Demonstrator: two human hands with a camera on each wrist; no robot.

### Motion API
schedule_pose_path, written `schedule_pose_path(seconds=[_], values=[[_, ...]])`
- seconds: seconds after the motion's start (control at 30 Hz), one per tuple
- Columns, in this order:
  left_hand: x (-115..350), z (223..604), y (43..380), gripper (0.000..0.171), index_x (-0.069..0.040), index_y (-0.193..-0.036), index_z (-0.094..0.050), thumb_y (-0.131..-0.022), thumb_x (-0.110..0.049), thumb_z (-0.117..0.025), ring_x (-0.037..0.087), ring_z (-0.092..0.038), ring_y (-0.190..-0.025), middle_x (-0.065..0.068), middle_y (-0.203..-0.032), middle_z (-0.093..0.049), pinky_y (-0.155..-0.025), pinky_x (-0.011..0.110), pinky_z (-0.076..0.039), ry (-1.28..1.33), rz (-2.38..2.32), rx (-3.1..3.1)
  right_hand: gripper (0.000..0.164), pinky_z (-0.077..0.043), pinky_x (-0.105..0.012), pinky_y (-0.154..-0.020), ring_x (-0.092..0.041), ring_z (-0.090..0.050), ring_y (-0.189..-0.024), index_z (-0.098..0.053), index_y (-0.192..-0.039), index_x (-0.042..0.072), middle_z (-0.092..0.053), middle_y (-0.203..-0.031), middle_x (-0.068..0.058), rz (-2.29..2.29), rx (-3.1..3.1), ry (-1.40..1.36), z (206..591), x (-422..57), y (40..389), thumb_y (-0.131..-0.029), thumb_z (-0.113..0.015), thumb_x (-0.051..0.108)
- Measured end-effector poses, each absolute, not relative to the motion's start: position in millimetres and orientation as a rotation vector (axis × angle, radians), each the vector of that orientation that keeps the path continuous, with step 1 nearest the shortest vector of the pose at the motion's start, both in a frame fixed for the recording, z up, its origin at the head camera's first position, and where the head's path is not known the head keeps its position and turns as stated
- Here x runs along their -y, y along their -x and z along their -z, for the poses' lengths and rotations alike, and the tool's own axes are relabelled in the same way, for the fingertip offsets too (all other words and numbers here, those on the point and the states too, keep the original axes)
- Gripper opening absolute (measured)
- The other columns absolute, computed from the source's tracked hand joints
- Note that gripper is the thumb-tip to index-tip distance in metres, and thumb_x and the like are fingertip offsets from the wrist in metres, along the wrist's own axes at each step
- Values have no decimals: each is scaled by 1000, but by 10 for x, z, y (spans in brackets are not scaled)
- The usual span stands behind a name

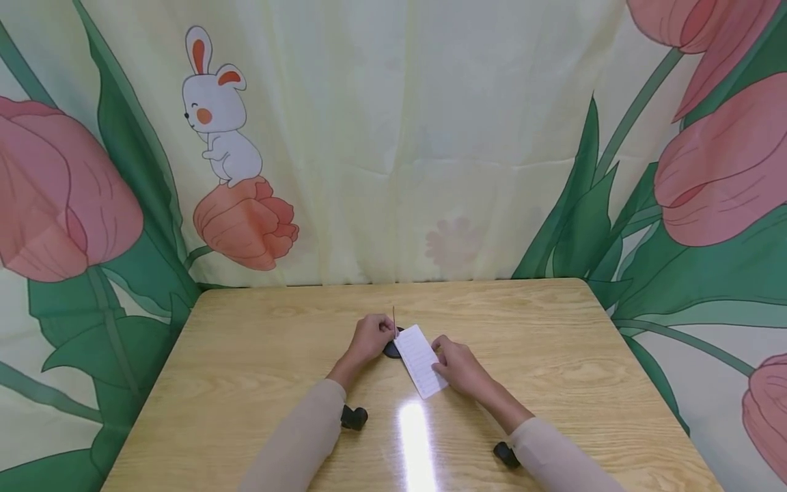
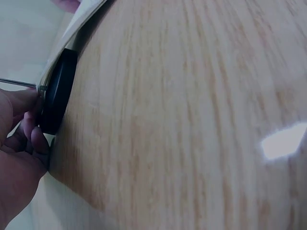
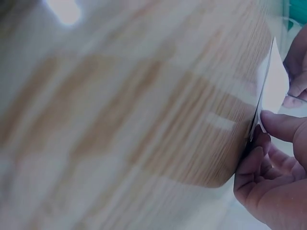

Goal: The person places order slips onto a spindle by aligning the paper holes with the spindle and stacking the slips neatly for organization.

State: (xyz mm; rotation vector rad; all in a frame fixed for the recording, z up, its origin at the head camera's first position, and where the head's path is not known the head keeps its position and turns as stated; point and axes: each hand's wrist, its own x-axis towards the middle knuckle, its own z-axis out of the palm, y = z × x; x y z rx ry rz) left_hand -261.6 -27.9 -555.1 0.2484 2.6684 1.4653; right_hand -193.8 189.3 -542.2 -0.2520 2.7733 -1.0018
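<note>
A white lined slip of paper (image 1: 421, 361) slants between both hands in the head view. A thin metal spike (image 1: 394, 316) rises at its upper left corner, from a round black base (image 1: 391, 351) on the table. My left hand (image 1: 370, 336) pinches that corner beside the spike; in the left wrist view its fingers sit close by the base (image 2: 60, 93). My right hand (image 1: 460, 367) pinches the slip's right edge between thumb and fingers, as the right wrist view shows, with the paper (image 3: 275, 84) standing nearly edge-on there.
Both hands work over a wood-grain table (image 1: 258, 342). Behind it hangs a curtain (image 1: 356, 137) printed with tulips and a rabbit. Black wrist devices (image 1: 354, 417) show by the sleeves. A bright light reflection lies on the tabletop in front of the paper.
</note>
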Motion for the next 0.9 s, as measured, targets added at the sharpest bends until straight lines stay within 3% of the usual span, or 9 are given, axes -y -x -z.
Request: schedule_pose_path(seconds=[0.43, 0.9], values=[[300, 5554, 2616, 7, -3, -86, -73, -93, -1, -72, 12, -58, -74, 5, -81, -68, -67, 23, -49, -262, -1441, -2694, 29, -45, -26, -59, -14, -54, -69, -60, -122, 1, -60, -80, -2, 972, -2793, 289, 5426, -1913, 1947, -95, -72, 5], [524, 5346, 2600, 10, -9, -100, -73, -101, -17, -68, 16, -58, -82, 3, -91, -65, -71, 28, -50, -285, -1445, -2795, 26, -42, -26, -62, -14, -48, -71, -66, -119, 1, -55, -84, -3, 900, -3046, 349, 5181, -2276, 2021, -97, -72, 13]])
